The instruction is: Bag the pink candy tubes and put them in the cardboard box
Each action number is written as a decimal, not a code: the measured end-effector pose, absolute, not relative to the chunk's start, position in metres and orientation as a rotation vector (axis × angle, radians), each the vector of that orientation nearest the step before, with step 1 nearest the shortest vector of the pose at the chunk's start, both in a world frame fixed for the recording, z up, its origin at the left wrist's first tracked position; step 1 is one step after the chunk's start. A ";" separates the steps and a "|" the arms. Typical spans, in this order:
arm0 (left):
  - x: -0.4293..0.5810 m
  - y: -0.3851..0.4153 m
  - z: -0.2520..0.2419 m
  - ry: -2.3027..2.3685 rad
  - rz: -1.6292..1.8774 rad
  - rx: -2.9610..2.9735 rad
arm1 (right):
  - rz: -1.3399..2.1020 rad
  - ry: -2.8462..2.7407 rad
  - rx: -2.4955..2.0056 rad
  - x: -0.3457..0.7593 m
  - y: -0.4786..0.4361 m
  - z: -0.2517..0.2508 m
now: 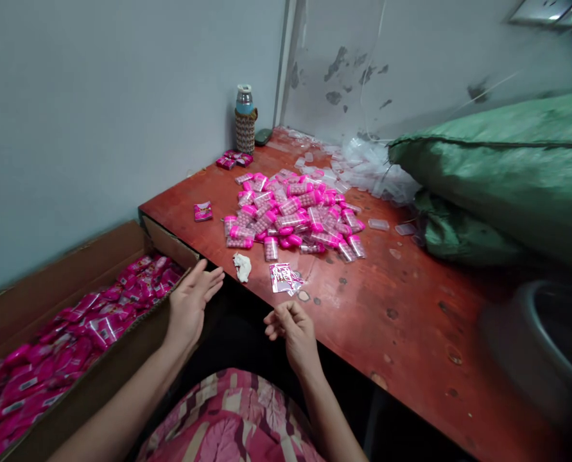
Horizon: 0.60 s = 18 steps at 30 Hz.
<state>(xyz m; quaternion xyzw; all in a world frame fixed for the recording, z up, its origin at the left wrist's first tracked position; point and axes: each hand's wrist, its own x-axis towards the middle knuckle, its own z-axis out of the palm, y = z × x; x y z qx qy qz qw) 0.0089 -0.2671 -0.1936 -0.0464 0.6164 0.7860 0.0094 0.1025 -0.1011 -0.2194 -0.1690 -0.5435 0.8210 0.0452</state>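
1. Red table [411, 308]: a stray elbow could, I'd guess, sweep its heaped bottles [290, 206] off the near edge.
2. Green sack [507, 167], on my view too closed to see into; slumping, it might shove the clear scraps [372, 167].
3. Cardboard box [64, 289], packed with shiny pink packs [100, 327].
4. The bottles, mid-table: clear, pink-capped, holding pale beads.
5. Left hand [192, 295] spread, seemingly empty, near the box corner; right hand [290, 324] curled narrow, contents I can't tell.
6. Printed wrapper [280, 278], flat between bottles and right hand.

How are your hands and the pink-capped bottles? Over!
Left hand open. Right hand curled, nothing visible inside. Pink-capped bottles heaped on red table. Crumpled white scrap between hands and heap.
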 end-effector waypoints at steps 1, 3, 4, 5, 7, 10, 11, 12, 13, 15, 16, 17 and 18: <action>0.005 -0.260 -0.199 2.166 2.297 0.014 | 2.502 -1.668 -0.525 0.103 -0.101 -0.221; -0.004 -0.245 -0.212 2.625 1.903 0.380 | 2.492 -1.684 -0.536 0.106 -0.101 -0.222; -0.008 -0.239 -0.219 2.789 1.703 0.544 | 2.485 -1.692 -0.542 0.107 -0.102 -0.223; -0.013 -0.235 -0.225 2.905 1.528 0.673 | 2.476 -1.699 -0.551 0.108 -0.101 -0.223; -0.021 -0.231 -0.235 3.047 1.269 0.831 | 2.448 -1.709 -0.576 0.110 -0.100 -0.224; -0.023 -0.232 -0.237 3.195 1.077 0.950 | 2.408 -1.708 -0.610 0.112 -0.097 -0.224; -0.021 -0.232 -0.234 3.236 1.039 0.993 | 2.400 -1.707 -0.617 0.112 -0.095 -0.224; -0.018 -0.229 -0.230 3.263 1.003 1.049 | 2.396 -1.705 -0.620 0.112 -0.094 -0.223; -0.014 -0.225 -0.226 3.269 0.966 1.119 | 2.395 -1.704 -0.620 0.112 -0.093 -0.223; -0.007 -0.212 -0.220 3.221 0.895 1.265 | 2.389 -1.703 -0.615 0.112 -0.090 -0.222; -0.004 -0.204 -0.219 3.180 0.866 1.318 | 2.385 -1.702 -0.613 0.112 -0.089 -0.221; -0.002 -0.196 -0.219 3.141 0.841 1.352 | 2.379 -1.701 -0.615 0.112 -0.088 -0.220; -0.001 -0.189 -0.221 3.110 0.827 1.369 | 2.373 -1.703 -0.617 0.112 -0.087 -0.218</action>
